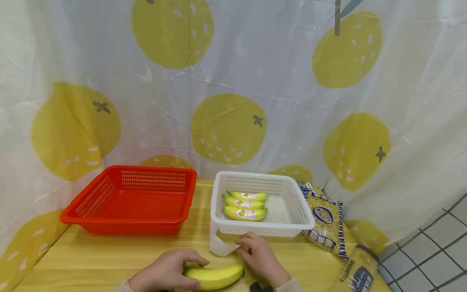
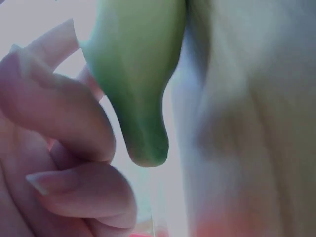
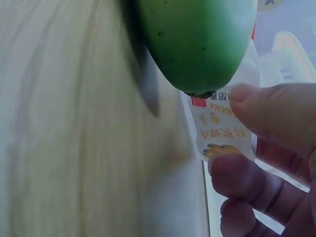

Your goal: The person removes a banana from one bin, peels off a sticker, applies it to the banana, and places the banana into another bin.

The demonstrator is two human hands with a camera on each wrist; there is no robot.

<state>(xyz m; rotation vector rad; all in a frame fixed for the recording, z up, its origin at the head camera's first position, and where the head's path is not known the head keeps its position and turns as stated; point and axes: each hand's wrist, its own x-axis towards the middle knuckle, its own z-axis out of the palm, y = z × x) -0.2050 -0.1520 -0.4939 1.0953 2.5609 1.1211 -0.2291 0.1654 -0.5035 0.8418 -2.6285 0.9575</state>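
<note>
My left hand [image 1: 173,267] grips one end of a yellow-green banana [image 1: 217,277] lying along the table's front. In the left wrist view the banana's narrow tip [image 2: 148,148] points down beside the curled fingers [image 2: 59,113]. Just beyond the banana's other end is my right hand [image 1: 260,257]. Its thumb [image 3: 276,106] and forefinger pinch a white label [image 3: 217,128] printed with orange lettering and a small banana picture. A curled white paper strip [image 1: 220,246] runs from the pinched fingers to the front of the white basket [image 1: 260,229]. Three labelled bananas [image 1: 244,202] lie side by side inside that basket.
A red basket [image 1: 127,228] stands at the back left. Right of the white basket leans a pasta bag [image 1: 324,221], with a spaghetti package [image 1: 355,271] nearer the front. A black object [image 1: 260,288] sits by the right wrist. Behind hangs a lemon-patterned curtain [image 1: 288,121].
</note>
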